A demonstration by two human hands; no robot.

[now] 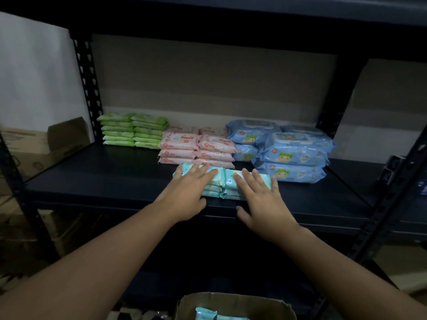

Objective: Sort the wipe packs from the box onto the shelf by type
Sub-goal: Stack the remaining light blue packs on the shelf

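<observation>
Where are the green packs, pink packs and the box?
green packs (132, 130), head view, front of the two stacks
pink packs (196, 147), head view, top of the front stacks
box (231, 302), head view, back wall of the carton

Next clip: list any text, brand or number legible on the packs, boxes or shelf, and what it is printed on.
None reads for certain.
Pink packs: red brand logo and round badge, blurred.
Blue packs: orange badge, number unreadable.
Green packs: no legible print.
Teal packs: small mark, unreadable.
Cardboard box at left: dark print, blurred.
</observation>
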